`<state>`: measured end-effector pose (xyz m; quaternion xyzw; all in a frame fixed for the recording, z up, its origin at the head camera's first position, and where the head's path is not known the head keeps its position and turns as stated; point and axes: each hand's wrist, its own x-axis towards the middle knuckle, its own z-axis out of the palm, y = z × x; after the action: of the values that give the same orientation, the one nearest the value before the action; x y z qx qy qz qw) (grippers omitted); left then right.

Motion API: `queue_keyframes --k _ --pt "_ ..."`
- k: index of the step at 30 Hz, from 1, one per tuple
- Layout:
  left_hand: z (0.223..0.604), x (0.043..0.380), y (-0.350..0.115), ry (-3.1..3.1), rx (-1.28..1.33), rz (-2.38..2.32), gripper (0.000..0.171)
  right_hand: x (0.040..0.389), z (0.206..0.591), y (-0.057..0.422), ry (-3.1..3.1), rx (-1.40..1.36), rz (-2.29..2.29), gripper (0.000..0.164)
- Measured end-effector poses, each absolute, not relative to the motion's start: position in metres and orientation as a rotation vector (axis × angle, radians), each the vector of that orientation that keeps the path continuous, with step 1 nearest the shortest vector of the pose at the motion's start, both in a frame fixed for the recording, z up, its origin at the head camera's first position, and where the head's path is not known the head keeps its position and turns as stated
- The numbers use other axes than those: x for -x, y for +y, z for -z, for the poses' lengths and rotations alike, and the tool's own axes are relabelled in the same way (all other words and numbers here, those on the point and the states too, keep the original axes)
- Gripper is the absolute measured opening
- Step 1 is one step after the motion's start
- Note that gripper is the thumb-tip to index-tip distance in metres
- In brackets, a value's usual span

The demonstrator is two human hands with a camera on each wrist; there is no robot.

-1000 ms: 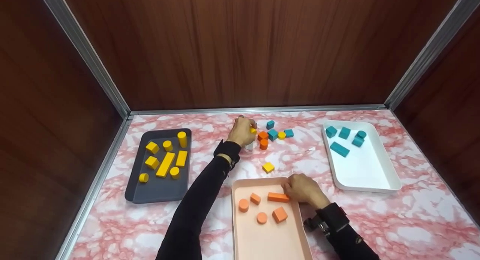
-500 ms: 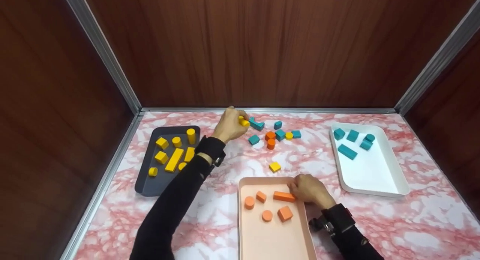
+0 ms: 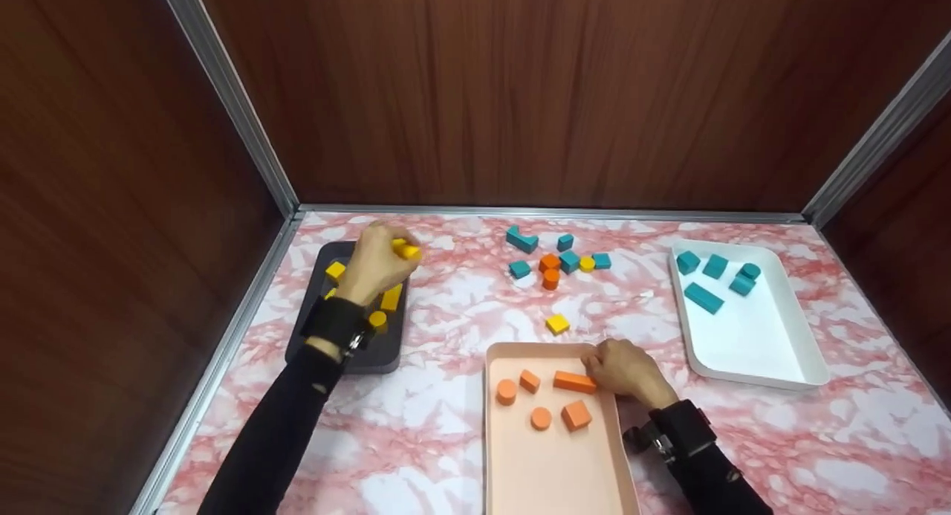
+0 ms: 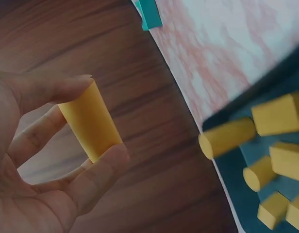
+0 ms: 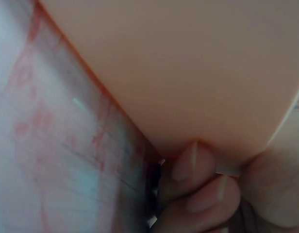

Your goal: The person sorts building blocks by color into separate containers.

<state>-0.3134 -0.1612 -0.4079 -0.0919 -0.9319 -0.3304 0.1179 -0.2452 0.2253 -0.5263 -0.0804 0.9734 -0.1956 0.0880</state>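
My left hand is over the dark grey tray at the left. Between its thumb and fingers it pinches a yellow cylinder, held up off the surface. Several yellow blocks lie in that tray, some hidden under the hand and forearm. At the far right corner of the peach tray, my right hand grips the rim, with curled fingertips against the wall in the right wrist view. An orange bar and several other orange pieces lie inside, close to that hand.
Mid-table, a loose group holds teal blocks, two orange pieces and a yellow cylinder. One yellow block lies nearer the peach tray. A white tray with teal blocks stands at right. Wooden panels wall the table.
My left hand has carried the yellow cylinder left from the back middle of the table to over the grey tray. The right hand stays on the peach tray's corner.
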Motion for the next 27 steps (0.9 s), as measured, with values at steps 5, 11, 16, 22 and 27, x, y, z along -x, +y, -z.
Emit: queue_keyframes --k 5,11,16,22,27 --pt "0.422 0.293 -0.191 -2.764 0.153 0.984 0.024 0.244 0.528 0.227 2.888 0.24 0.592 0.03" --pt "0.44 0.273 -0.22 -2.8 0.041 0.967 0.025 0.244 0.527 0.228 2.872 0.231 0.575 0.029" --pt "0.455 0.258 -0.239 -2.856 -0.066 0.972 0.028 0.246 0.524 0.229 2.866 0.243 0.558 0.03" --pt "0.473 0.247 -0.253 -2.92 -0.118 0.963 0.027 0.247 0.524 0.229 2.88 0.26 0.561 0.031" --pt "0.488 0.242 -0.258 -2.994 -0.156 0.989 0.025 0.247 0.528 0.227 2.9 0.287 0.559 0.029"
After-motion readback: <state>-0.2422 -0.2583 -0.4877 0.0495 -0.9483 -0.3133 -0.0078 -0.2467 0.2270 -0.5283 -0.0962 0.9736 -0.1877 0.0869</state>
